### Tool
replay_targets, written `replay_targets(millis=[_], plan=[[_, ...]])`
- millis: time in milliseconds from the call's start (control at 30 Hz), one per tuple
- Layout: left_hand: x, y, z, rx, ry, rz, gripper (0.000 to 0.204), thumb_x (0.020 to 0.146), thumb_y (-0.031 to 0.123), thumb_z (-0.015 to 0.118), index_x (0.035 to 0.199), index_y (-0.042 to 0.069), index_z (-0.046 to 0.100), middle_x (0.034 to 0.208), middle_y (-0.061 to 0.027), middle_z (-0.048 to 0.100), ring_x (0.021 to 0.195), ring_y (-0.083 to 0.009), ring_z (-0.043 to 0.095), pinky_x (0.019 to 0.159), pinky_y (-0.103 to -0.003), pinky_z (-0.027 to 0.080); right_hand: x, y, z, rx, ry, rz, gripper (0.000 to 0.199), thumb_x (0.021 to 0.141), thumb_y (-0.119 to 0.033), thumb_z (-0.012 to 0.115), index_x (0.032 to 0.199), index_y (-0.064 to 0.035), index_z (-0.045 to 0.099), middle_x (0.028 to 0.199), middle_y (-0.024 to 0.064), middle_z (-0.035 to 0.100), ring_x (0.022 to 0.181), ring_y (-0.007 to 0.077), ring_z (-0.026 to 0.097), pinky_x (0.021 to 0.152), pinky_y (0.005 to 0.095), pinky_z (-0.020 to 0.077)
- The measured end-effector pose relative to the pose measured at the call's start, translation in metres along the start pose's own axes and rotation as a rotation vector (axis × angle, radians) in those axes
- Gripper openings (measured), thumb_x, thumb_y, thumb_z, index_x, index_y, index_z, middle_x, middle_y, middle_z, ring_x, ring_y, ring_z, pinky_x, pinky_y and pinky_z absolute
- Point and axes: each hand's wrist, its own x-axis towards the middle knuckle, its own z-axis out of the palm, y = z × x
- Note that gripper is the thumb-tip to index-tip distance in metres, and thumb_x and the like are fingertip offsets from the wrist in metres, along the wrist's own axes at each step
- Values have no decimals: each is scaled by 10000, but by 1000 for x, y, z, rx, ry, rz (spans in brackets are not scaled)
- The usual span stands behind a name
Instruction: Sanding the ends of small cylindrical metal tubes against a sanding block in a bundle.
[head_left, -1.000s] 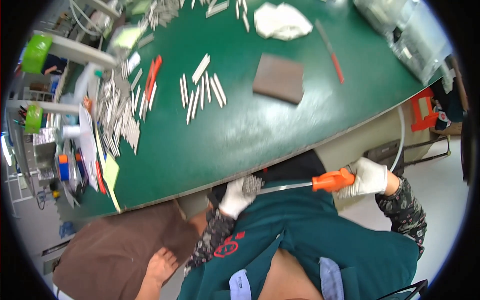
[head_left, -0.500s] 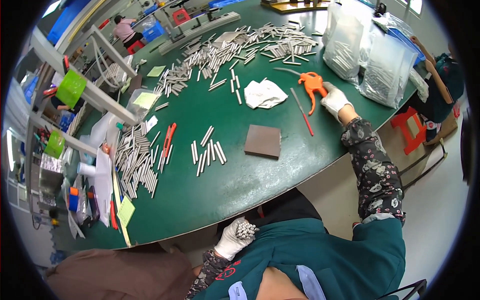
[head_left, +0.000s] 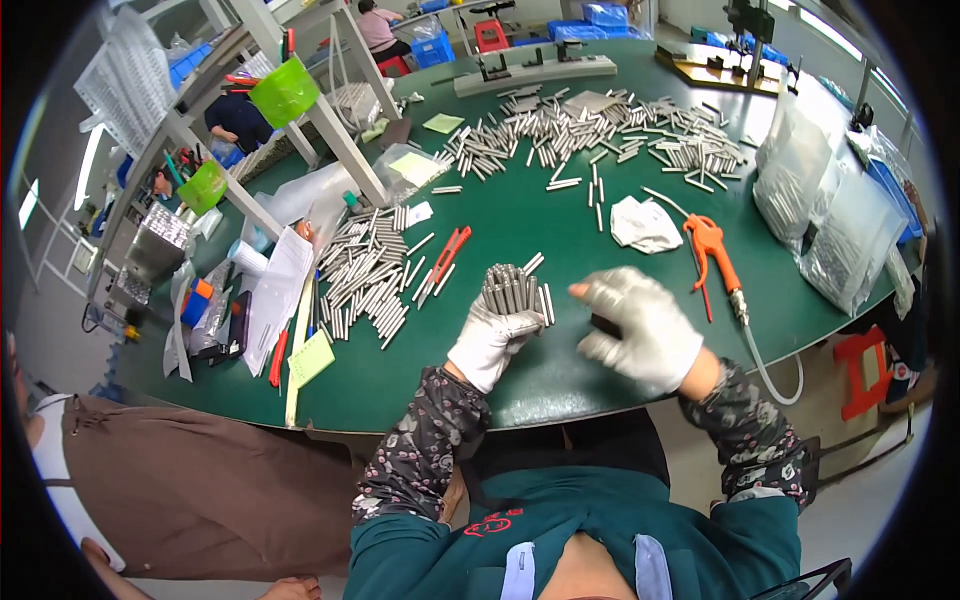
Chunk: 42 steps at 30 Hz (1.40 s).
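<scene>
My left hand (head_left: pixel 488 342), in a white glove, is wrapped round a bundle of short metal rods (head_left: pixel 512 288) whose ends point away from me. It is raised over the near part of the table, in front of a few loose rods (head_left: pixel 534 262). To its right my gloved right hand (head_left: pixel 648 335) hovers with fingers and thumb apart and nothing between them that I can see. Beneath it lies a dark flat block (head_left: pixel 604 324), mostly hidden. Farther right an orange air blow gun (head_left: pixel 708 245) with a pale hose rests on the green table (head_left: pixel 560 395).
A crumpled white cloth (head_left: pixel 645 225) lies beyond my right hand. Loose rods (head_left: pixel 600 130) spread across the back, with another heap (head_left: pixel 370 265) and a red cutter knife (head_left: pixel 445 262) at left. Bags of rods (head_left: pixel 850 245) stand right. A person in brown (head_left: pixel 210 490) is close at left.
My right hand has let go of the air blow gun and come back toward the middle. My left hand has risen from my lap over the table with the rods. The view has turned left.
</scene>
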Motion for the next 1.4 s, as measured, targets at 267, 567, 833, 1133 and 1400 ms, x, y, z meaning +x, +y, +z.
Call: replay_targets(millis=[267, 567, 833, 1133, 1400], plan=[[9, -31, -33, -330, -40, -12, 447, 711, -81, 562, 1135, 21, 467, 1026, -89, 563, 953, -203, 565, 855, -314, 473, 53, -4, 66, 191, 60, -99, 830, 583, -254, 745, 1257, -4, 330, 1242, 213, 402, 1122, 355, 430, 933, 390, 367], [10, -24, -31, -290, -68, -54, 498, 676, -100, 590, 1138, 44, 471, 1075, -59, 539, 1029, -191, 524, 894, -311, 437, 63, 11, 84, 381, -4, -166, 759, 531, -267, 783, 1165, -37, 433, 1170, 169, 471, 1062, 344, 482, 890, 376, 401], [4, -23, -29, -103, -22, -38, 513, 659, -98, 633, 1124, 57, 482, 1048, -32, 558, 986, -169, 547, 845, -285, 457, 58, 10, 80, 378, -50, -209, 819, 555, -295, 768, 1231, -33, 387, 1232, 182, 413, 1099, 347, 457, 923, 382, 377], [9, -22, -20, 4, 53, 233, 513, 659, -59, 688, 1115, 71, 490, 1006, -11, 583, 900, -121, 564, 779, -256, 478, 50, 21, 91, 809, 80, -48, 790, 639, -237, 722, 1301, -46, 336, 1273, 162, 407, 1147, 302, 431, 961, 349, 344], [14, -34, -34, 132, 167, 324, 553, 645, -93, 682, 1123, 76, 460, 951, 18, 552, 844, -87, 546, 737, -214, 474, 48, 22, 101, 710, 210, 31, 280, 713, -34, 626, 992, -30, 610, 970, 112, 564, 931, 243, 537, 827, 317, 427]])
